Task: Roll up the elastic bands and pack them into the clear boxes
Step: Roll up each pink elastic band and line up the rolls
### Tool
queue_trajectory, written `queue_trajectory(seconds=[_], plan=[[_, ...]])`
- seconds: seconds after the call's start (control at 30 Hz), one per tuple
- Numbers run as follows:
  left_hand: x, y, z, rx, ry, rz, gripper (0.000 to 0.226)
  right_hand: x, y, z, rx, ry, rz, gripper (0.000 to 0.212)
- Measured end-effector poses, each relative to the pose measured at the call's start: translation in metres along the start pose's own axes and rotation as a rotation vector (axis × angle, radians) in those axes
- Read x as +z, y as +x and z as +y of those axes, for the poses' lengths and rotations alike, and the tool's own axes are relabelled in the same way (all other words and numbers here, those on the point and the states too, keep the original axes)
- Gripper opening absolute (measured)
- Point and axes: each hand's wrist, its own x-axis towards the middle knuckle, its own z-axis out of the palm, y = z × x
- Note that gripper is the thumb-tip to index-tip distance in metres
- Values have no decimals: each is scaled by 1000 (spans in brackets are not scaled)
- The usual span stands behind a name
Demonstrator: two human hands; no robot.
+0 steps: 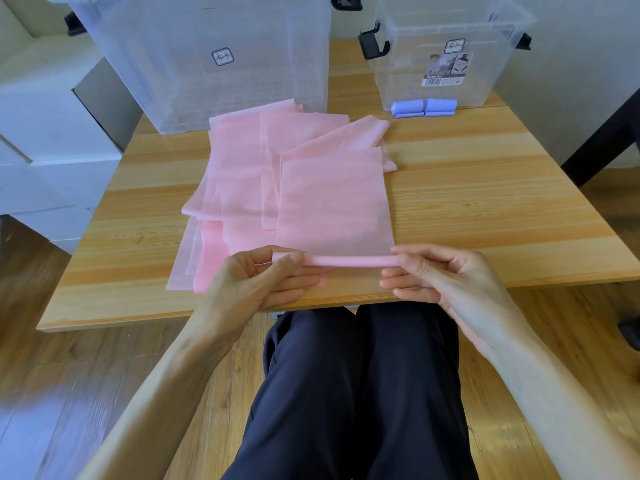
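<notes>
A long pink elastic band (332, 199) lies in loose overlapping folds across the wooden table (485, 202). Its near end is wound into a thin roll (349, 260) close to the table's front edge. My left hand (266, 275) pinches the roll's left end and my right hand (440, 271) pinches its right end. Two rolled blue bands (424, 107) lie side by side at the back right, in front of the small clear box (446, 46). A large clear box (207, 53) stands at the back left.
Both boxes have black latches and carry labels. White cabinets (45, 140) stand to the left of the table. A dark table leg (602, 140) slants at the right. My legs in dark trousers are under the front edge.
</notes>
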Motion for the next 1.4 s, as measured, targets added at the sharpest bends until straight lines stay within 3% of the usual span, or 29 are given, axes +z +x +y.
queue_trajectory(seconds=[0.73, 1.03, 1.4], plan=[[0, 1, -2, 32, 7, -35, 36, 0, 4, 5, -32, -11, 36, 27], [3, 3, -4, 35, -24, -20, 34, 3, 6, 9, 2, 113, -35, 43], [1, 1, -2, 40, -27, -16, 38, 1, -1, 6, -17, 3, -63, 29]])
